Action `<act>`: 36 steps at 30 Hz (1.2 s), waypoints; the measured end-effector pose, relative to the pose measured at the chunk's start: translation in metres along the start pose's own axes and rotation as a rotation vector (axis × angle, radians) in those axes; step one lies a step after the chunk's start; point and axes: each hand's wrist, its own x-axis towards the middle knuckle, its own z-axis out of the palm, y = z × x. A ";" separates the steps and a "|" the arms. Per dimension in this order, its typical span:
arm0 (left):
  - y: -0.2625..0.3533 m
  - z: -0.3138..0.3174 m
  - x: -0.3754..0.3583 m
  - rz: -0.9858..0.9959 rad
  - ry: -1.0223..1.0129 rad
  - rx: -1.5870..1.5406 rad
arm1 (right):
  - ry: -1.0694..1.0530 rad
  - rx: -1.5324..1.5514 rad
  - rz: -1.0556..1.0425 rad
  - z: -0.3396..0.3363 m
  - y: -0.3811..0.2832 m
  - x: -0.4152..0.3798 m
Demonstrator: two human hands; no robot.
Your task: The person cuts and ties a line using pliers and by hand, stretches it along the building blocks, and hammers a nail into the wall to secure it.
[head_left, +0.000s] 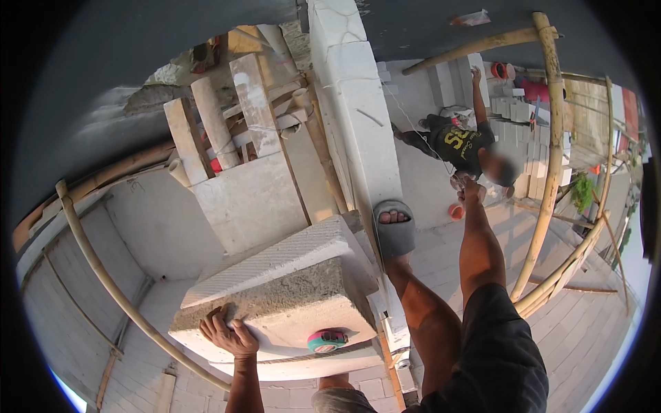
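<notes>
My left hand (231, 335) lies on the near edge of a pale, rough-faced block (275, 303), its fingers apart and not wrapped round it. On the same block, to the right of that hand, rests a teal and pink tape measure (327, 341). Another white block (275, 261) with a grooved face lies just beyond. My right hand (470, 191) is stretched far forward, its fingers closed. A thin white string (420, 129) runs down close to it; what the fingers hold is too small to make out.
My sandalled foot (394, 227) stands on a narrow white block wall (365, 138). Below to the right is a co-worker (458, 141) in a dark shirt, near stacked blocks (523, 127) and an orange bucket (456, 211). Bamboo poles (551, 138) stand at right; another pole (103, 275) crosses at left.
</notes>
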 end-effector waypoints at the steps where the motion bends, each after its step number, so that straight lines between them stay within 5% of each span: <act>1: 0.000 0.000 0.000 0.005 0.001 0.001 | -0.002 -0.001 -0.003 0.000 -0.002 0.004; 4: 0.000 0.001 0.001 0.017 0.012 -0.004 | -0.124 -0.060 0.071 0.001 -0.006 -0.003; 6: 0.000 0.002 0.001 0.001 0.012 -0.033 | -0.026 -0.120 -0.096 0.001 -0.018 -0.037; 10: 0.000 0.003 0.001 -0.016 0.008 -0.057 | -0.165 -0.241 -0.208 -0.005 -0.003 0.027; 12: 0.000 0.002 0.002 -0.014 0.007 -0.058 | 0.107 -0.443 -0.306 -0.002 0.003 0.051; 19: -0.001 0.003 0.001 -0.023 0.013 -0.061 | 0.160 -0.659 -0.283 -0.021 -0.022 0.033; 23: -0.001 0.000 0.002 -0.029 -0.006 -0.055 | 0.307 -0.656 -0.868 -0.012 -0.063 -0.052; 27: -0.001 0.002 0.002 -0.031 0.004 -0.056 | -0.084 -0.522 -1.442 0.060 -0.140 -0.159; 30: 0.001 0.000 0.004 -0.003 0.004 -0.016 | -0.288 -0.594 -1.475 0.117 -0.199 -0.265; 36: 0.003 -0.003 0.005 -0.005 0.004 -0.037 | -0.276 -0.797 -1.669 0.211 -0.242 -0.295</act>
